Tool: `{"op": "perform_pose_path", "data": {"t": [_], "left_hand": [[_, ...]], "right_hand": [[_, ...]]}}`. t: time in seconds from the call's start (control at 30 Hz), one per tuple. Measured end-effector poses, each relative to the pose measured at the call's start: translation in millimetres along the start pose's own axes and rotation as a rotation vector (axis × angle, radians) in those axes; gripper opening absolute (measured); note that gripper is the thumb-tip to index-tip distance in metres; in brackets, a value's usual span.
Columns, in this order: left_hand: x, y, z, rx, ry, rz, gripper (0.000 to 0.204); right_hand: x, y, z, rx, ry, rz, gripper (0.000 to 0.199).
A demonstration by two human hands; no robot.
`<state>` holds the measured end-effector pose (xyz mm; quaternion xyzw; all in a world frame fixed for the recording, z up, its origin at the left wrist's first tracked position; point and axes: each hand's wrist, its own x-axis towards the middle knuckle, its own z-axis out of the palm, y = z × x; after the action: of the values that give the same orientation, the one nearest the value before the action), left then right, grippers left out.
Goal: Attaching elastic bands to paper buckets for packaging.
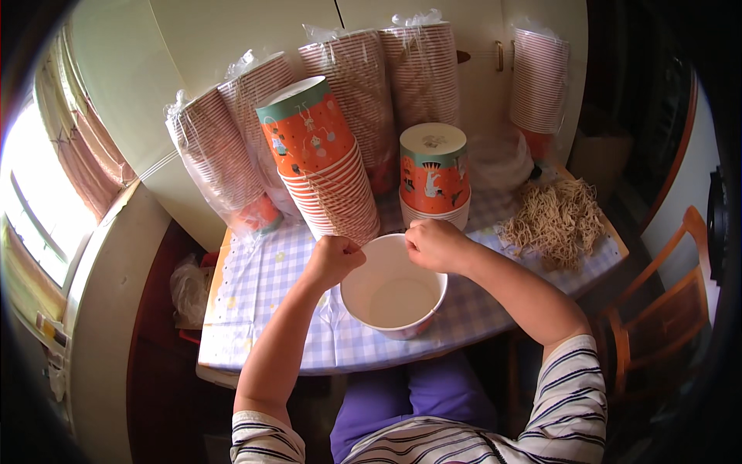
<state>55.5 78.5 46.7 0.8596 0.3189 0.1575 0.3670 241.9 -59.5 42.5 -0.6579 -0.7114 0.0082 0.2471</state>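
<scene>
A white-lined paper bucket point(393, 298) stands with its mouth up at the table's near edge, tilted towards me. At its far rim my right hand point(439, 244) is closed, with the fingertips pinched over the edge. Beside the left part of the rim, my left hand point(337, 260) is curled shut; whatever its fingers hold is hidden. Just beyond my left hand leans a tall stack of upside-down orange paper buckets point(315, 143) with green bands. A shorter stack of the same buckets point(434, 174) rises behind my right hand.
Several plastic-wrapped bucket stacks point(344, 93) line the back of the table by a pale cabinet point(232, 31). A heap of tan cords point(558, 220) lies at the right on the checked tablecloth point(270, 309). A wooden chair point(657, 301) stands to the right, a curtained window to the left.
</scene>
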Motion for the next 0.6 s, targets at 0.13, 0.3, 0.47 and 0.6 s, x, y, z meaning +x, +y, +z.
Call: {"op": "perform_pose_path", "data": {"t": [0.13,0.3,0.47,0.6], "left_hand": [[1.0,-0.8,0.6,0.02,-0.002,0.003,0.02],[-0.7,-0.8,3.8,0.053,0.033,0.017,0.021],[-2.6,-7.6,-1.1,-0.002,-0.003,0.072,0.021],[-3.5,-6.8,-1.1,-0.021,0.025,0.056,0.019]], "right_hand": [[-0.8,-0.5,0.2,0.003,0.001,-0.013,0.011],[-1.9,-1.5,-0.1,-0.004,-0.009,-0.015,0.011],[-3.5,0.3,0.9,-0.002,-0.011,0.009,0.01],[-2.3,-1.3,0.8,-0.008,-0.028,0.01,0.01]]}}
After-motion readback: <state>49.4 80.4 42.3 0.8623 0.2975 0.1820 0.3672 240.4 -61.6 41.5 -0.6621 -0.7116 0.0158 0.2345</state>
